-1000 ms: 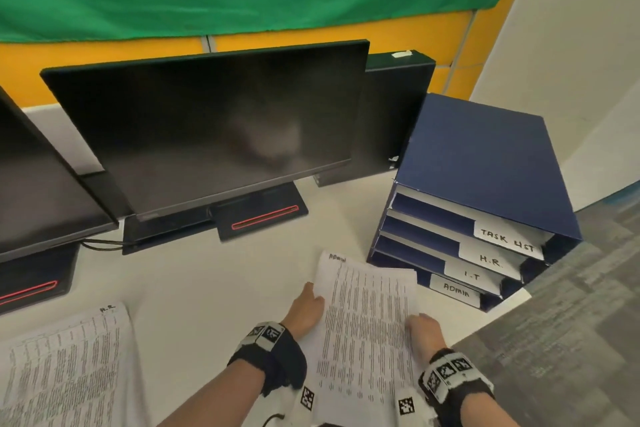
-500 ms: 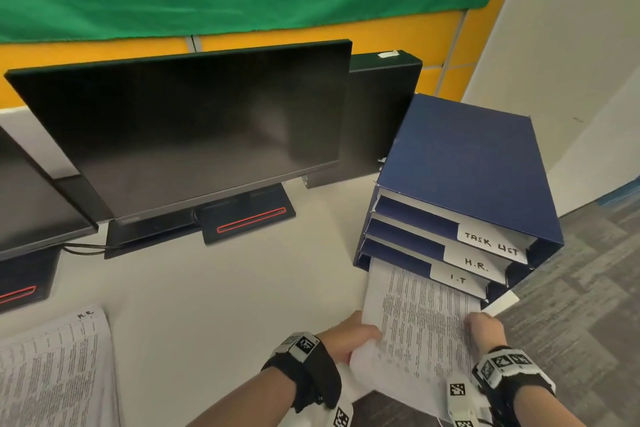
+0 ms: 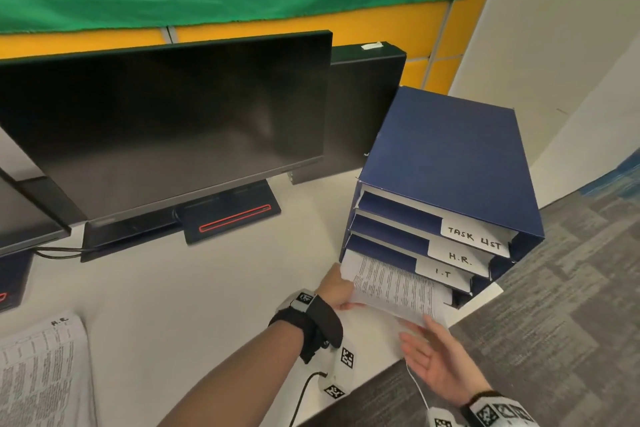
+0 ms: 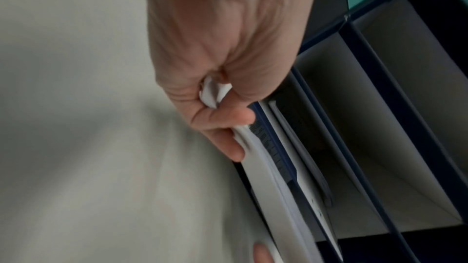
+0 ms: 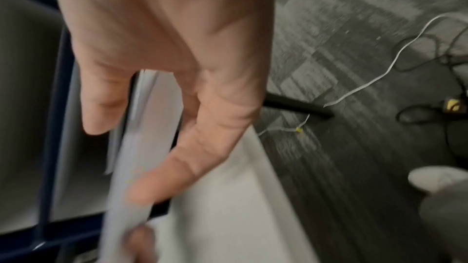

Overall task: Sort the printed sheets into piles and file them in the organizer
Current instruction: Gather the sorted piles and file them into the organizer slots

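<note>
A blue organizer (image 3: 446,156) stands at the desk's right corner, its trays labelled TASK LIST, H.R. and I.T. A stack of printed sheets (image 3: 394,288) lies partly inside the slot under the I.T tray. My left hand (image 3: 341,293) grips the stack's left edge; the left wrist view shows this hand (image 4: 228,123) pinching the sheets (image 4: 260,169) at the slot's mouth. My right hand (image 3: 426,336) is palm up with straight fingers touching the stack's near edge. The blurred right wrist view shows that hand (image 5: 119,159) spread loosely around the sheets (image 5: 149,111).
A second pile of printed sheets (image 3: 41,374) marked H.R. lies at the desk's lower left. Two dark monitors (image 3: 166,129) stand behind on the white desk (image 3: 207,305). The desk edge and grey carpet (image 3: 554,340) are right of the organizer. Cables lie on the floor (image 5: 405,51).
Both hands carried the stack from the desk in front of me into the organizer's bottom slot. My right hand has let go of the stack's right edge and now lies open at its near edge.
</note>
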`<state>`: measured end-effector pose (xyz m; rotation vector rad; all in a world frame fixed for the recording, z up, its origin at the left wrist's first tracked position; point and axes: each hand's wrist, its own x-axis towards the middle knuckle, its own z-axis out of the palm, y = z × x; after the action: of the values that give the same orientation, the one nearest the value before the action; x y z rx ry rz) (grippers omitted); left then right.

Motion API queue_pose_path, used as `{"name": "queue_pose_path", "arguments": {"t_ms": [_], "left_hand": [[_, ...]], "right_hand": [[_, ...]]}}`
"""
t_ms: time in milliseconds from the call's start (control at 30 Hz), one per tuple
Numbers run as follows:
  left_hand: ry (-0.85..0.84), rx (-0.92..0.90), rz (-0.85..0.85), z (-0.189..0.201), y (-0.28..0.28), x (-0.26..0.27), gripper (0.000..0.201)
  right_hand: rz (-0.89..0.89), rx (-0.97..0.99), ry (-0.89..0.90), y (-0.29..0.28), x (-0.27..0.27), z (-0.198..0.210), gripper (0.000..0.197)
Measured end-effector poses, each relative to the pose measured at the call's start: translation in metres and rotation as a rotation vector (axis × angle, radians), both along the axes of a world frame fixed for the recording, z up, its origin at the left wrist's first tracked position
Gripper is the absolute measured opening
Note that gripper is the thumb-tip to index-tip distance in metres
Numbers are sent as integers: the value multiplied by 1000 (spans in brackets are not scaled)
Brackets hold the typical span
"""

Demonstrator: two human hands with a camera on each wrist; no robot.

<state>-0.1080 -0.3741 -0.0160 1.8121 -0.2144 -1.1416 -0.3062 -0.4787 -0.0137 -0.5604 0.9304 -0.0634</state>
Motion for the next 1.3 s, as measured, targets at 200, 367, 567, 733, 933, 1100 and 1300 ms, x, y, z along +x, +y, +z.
{"name": "queue_pose_path", "arguments": {"t_ms": [200, 367, 567, 733, 933, 1100, 1300], "left_hand": [[-60, 4, 49, -7, -6, -2, 29], [-116, -6, 121, -3, 35, 20, 16], [-443, 61, 186, -11, 132, 45, 10], [-887, 513, 356, -18, 245, 69, 24], [-591, 1139, 766, -30, 386, 63, 61], [-236, 1136, 695, -68, 413, 51, 68], [-410, 1077, 295, -72, 352, 71, 71]], "right_hand": [[-29, 44, 66, 3, 54, -2, 12], [-183, -101, 73, -19, 99, -5, 22], [-131, -68, -74, 12, 132, -10, 25], [299, -163, -7, 102, 174, -11, 13], [667, -243, 8, 201, 221, -14, 13], [833, -344, -1, 244, 237, -18, 20], [874, -517, 35, 253, 245, -21, 12]]}}
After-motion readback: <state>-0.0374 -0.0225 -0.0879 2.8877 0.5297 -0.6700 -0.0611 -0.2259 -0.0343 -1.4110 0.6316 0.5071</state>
